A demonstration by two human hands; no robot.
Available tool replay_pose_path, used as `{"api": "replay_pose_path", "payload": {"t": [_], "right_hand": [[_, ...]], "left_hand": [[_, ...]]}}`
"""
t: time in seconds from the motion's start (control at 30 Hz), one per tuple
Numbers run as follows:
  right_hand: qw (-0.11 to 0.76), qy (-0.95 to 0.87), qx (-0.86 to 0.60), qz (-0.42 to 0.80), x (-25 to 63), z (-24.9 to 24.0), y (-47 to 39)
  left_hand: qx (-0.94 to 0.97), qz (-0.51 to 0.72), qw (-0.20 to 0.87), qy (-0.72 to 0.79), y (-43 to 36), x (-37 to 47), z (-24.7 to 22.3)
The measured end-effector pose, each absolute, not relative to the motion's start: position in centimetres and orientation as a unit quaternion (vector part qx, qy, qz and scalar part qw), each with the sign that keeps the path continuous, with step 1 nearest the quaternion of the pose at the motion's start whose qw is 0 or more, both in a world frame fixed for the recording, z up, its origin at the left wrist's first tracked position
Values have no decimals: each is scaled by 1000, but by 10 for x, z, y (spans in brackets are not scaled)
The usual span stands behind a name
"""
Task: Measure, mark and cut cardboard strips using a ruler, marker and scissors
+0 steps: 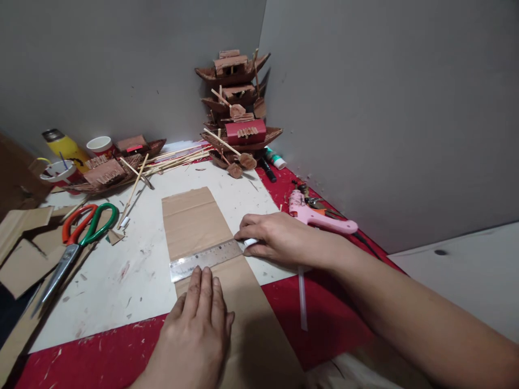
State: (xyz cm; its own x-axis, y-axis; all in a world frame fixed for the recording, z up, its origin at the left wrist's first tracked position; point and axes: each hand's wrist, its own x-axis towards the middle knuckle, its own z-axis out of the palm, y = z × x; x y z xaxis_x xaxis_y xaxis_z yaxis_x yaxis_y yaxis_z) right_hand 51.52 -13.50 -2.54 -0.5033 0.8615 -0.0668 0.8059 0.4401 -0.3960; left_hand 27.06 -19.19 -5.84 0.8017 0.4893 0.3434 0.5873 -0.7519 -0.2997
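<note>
A long strip of brown cardboard (192,219) lies lengthwise in front of me, with a clear ruler (206,259) across it. My left hand (200,319) rests flat on the cardboard, fingers stretched out, their tips at the ruler's near edge. At the ruler's right end is my right hand (271,237), its fingers closed around a small white cylinder (250,242). Most of that cylinder is hidden by the hand, so I cannot tell what it is. The index fingertip is close to the ruler's end and the cardboard's right edge.
Scissors (83,235) with orange and green handles lie left, beside cardboard scraps (30,265). Brown model boats (243,132) are stacked in the back corner; another boat (107,173) sits by cups (60,173) and thin sticks (178,162). A pink glue gun (320,216) lies right.
</note>
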Motion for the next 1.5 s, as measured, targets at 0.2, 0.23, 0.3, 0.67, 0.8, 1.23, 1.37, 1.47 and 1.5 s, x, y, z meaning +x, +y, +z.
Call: {"api": "replay_pose_path", "payload": {"t": [0.2,0.23,0.3,0.67,0.8,1.23,1.37,1.47,1.5], "right_hand": [[83,-846,-494,180,517,-30,-126],[84,-847,-494,179,517,-31,-124],[84,-847,-493,178,518,-32,-119],[59,-853,-489,170,515,-26,-101],[48,-859,-484,159,514,-26,-94],[37,-877,-461,130,514,-28,-74],[24,-875,-469,115,511,-26,-71],[12,-874,-475,103,507,-22,-69],[8,-873,-477,100,506,-21,-68]], "left_hand": [[-928,-124,199,-288,-192,271,-61],[-928,-124,201,-289,-192,270,-62],[-926,-125,203,-293,-192,270,-64],[-919,-124,224,-299,-190,270,-70],[-919,-116,226,-301,-191,268,-76],[-916,-96,216,-324,-193,265,-87],[-910,-124,198,-341,-193,267,-88],[-905,-151,185,-352,-193,268,-88],[-904,-155,183,-353,-193,269,-88]]}}
